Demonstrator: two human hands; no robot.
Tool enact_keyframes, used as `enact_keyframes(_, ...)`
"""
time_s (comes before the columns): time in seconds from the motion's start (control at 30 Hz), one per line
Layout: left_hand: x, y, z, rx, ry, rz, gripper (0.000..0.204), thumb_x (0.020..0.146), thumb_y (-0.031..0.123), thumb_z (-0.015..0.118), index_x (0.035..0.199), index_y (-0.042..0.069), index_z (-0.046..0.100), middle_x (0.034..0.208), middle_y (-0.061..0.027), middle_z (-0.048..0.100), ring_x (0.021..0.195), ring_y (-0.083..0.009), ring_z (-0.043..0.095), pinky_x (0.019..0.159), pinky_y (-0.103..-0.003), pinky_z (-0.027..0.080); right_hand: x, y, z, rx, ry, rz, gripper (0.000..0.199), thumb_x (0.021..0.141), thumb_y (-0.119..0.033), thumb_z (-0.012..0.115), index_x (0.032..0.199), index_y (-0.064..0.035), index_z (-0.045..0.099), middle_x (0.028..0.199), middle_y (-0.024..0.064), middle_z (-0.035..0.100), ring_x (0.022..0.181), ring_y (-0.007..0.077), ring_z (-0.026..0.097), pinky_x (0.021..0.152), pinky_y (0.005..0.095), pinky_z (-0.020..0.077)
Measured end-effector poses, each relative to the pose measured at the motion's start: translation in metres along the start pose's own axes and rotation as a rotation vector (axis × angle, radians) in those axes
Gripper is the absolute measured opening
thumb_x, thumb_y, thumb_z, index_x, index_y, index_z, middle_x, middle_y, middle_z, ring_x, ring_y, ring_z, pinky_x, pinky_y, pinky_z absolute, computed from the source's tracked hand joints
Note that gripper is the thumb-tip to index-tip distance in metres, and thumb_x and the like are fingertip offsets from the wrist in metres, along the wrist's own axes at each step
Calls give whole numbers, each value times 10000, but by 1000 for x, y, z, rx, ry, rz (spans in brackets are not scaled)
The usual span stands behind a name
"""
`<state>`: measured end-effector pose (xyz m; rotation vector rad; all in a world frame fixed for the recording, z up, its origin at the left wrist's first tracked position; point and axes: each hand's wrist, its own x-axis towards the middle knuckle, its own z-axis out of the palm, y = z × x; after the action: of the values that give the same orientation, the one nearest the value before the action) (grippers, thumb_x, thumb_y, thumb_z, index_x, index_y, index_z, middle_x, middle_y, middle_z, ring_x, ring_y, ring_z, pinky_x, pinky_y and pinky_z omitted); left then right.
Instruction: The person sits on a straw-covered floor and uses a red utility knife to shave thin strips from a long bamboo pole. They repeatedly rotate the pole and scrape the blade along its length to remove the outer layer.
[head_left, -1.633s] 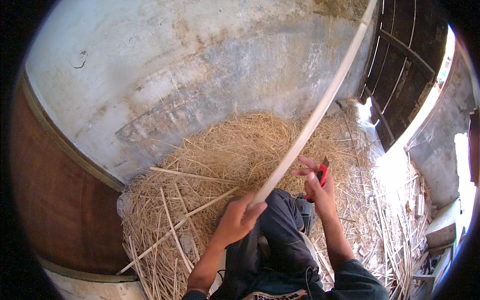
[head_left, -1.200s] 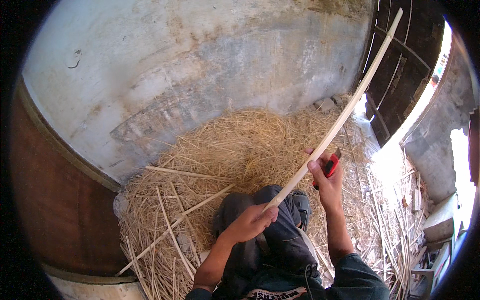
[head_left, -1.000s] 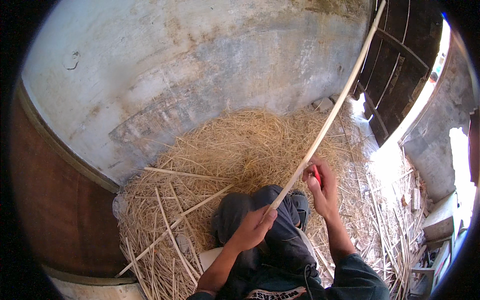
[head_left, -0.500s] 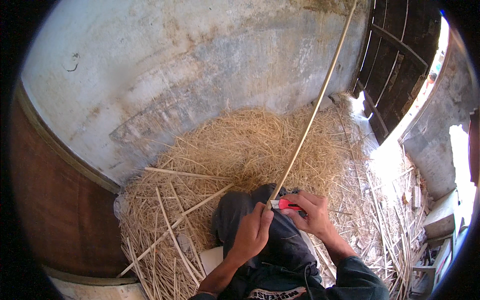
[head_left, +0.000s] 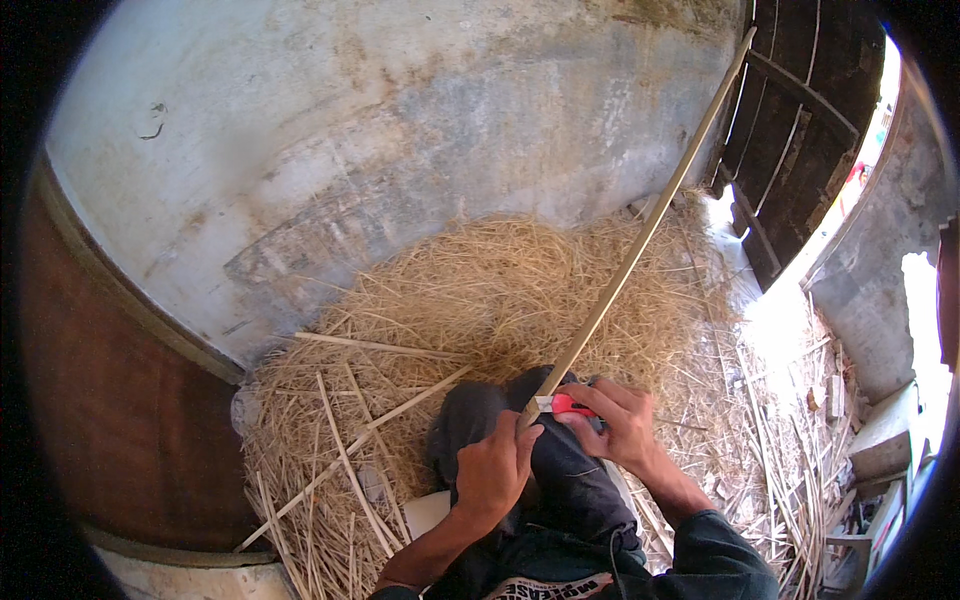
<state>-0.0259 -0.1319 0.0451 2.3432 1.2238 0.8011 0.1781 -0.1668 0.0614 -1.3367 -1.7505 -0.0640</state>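
At the left stood 1 brown panel (head_left: 130, 370). On the left edge of the straw pile (head_left: 490, 270), at least 4 long pale loose strips (head_left: 348, 462) lay crossed; the thinner pieces there were too tangled to count. The left hand (head_left: 492, 470) was closed, thumb and fingers pinching the lower end of 1 long strip (head_left: 640, 245) over the dark trousers (head_left: 472, 415). Below, the dark shirt (head_left: 530, 562) bore pale printed lettering. The strip was slender, straight-edged and yellowish tan, darker than the loose ones; it slanted up past the right part of the pile, its far tip showing against the dark plank door (head_left: 800, 150). Just right of the left hand, the blade of 1 red cutter (head_left: 574, 404) met the strip. The right hand (head_left: 622, 425) was curled closed around the cutter's handle. Many narrow offcuts (head_left: 780, 460) littered the floor's right edge.
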Motion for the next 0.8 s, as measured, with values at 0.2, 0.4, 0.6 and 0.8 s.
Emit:
enact_keyframes(0.2, -21, -10, -7, 64, -94, -22, 323, 1075, 372, 566, 978, 64, 547, 639, -139, 658, 529, -345, 675, 443, -436, 510, 16, 36, -5, 5, 321, 205, 190, 874, -139, 798, 1049, -65, 789, 733, 87, 701, 605, 172, 657, 551, 309, 505)
enact_keyframes(0.4, -41, -23, -13, 90, -182, -49, 323, 1067, 370, 580, 965, 65, 543, 655, -151, 667, 547, -362, 679, 451, -462, 513, 25, 74, -29, -47, 428, 373, 177, 930, -114, 743, 1077, -16, 757, 770, 105, 705, 611, 137, 606, 565, 278, 459)
enact_keyframes(0.6, -26, -21, -15, 19, -83, -5, 309, 1072, 353, 568, 1043, 46, 564, 630, -155, 638, 538, -372, 662, 461, -472, 480, -6, 39, 1, 91, 150, 179, 213, 856, -141, 810, 1033, -36, 755, 792, 114, 706, 632, 224, 690, 567, 321, 522)
enact_keyframes(0.8, 0, -6, -10, -38, -38, 9, 315, 1056, 349, 597, 1055, 37, 556, 684, -180, 665, 612, -413, 683, 509, -494, 510, -13, 5, 19, 160, 75, 118, 290, 806, -186, 865, 1039, -53, 753, 777, 97, 692, 580, 249, 663, 521, 332, 511)
